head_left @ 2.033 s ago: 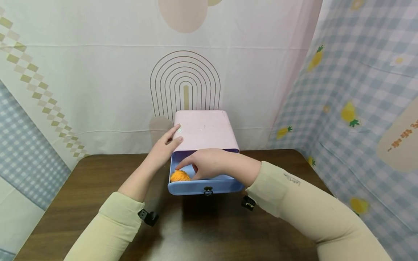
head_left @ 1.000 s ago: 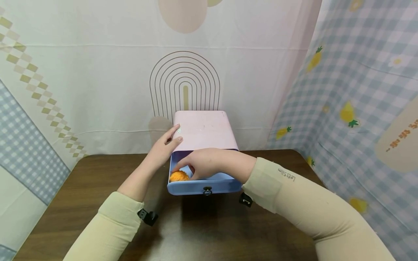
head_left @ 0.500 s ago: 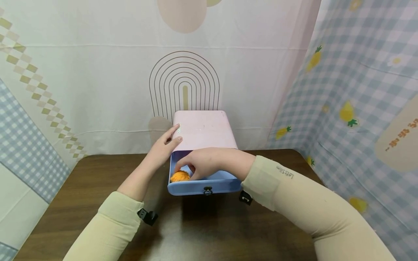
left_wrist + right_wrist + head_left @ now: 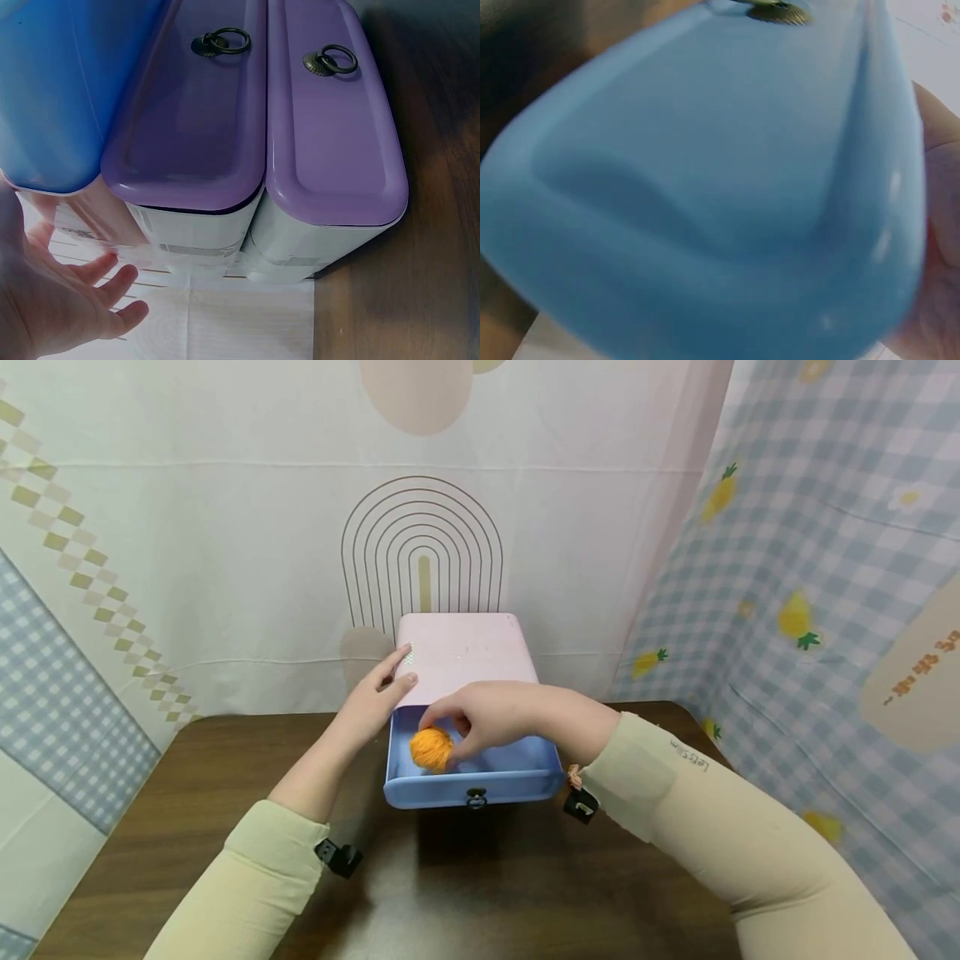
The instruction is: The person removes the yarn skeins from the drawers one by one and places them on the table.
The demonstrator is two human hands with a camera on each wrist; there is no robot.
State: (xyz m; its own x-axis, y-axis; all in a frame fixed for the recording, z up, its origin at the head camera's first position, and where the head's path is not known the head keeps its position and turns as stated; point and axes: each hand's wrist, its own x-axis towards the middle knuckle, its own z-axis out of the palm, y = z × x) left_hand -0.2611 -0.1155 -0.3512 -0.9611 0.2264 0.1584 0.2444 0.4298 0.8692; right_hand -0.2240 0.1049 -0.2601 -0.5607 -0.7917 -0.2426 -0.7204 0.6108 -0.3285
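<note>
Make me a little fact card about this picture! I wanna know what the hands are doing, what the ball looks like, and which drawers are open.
Right hand: pinches the ball
Left hand: rests at the left edge of the box
Ball: orange, looks like yarn; hard to tell if it touches the drawer's floor
Open drawer: blue, with a ring on its front
Purple drawers: two, pushed in, each with a ring
Box top: pale pink
Table: dark brown wood
</note>
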